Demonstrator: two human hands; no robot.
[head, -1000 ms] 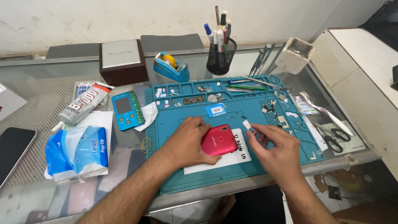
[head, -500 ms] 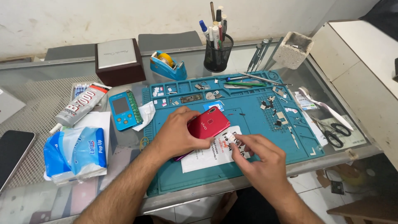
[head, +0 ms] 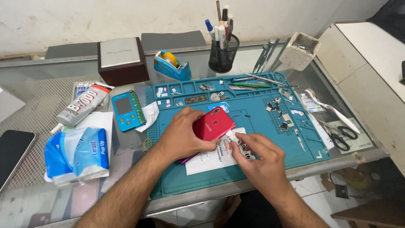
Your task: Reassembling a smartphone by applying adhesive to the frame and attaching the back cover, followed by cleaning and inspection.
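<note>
Glass worktop carried everything. At its far left lay a dark phone face up, and just right of it a blue tissue pack with a grey glue tube above it. A small blue tester sat beside the teal repair mat. Behind these stood a brown box and a blue tape dispenser.

On the mat, the left hand had its fingers closed around the left edge of a red phone, which lay back up and tilted over a white paper sheet. The right hand pinched a small white tool between thumb and forefinger, its tip touching the phone's lower right edge.

Further right, a black pen cup stood behind the mat, tweezers leaned near a grey block, and black scissors lay at the worktop's right edge.
</note>
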